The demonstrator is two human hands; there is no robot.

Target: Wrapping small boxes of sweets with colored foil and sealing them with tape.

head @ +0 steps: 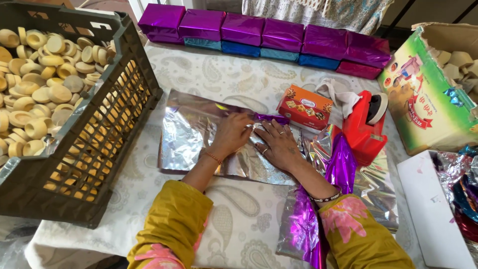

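Both hands lie flat, fingers spread, on a silver foil sheet (199,137) at the table's middle — the left hand (230,133) and right hand (278,144) pressing it over a wrapped shape, gripping nothing. Just beyond the sheet sits a small orange box (304,106); to its right, a red tape dispenser (365,127); to its left, a dark crate (107,139) of pale round pieces.
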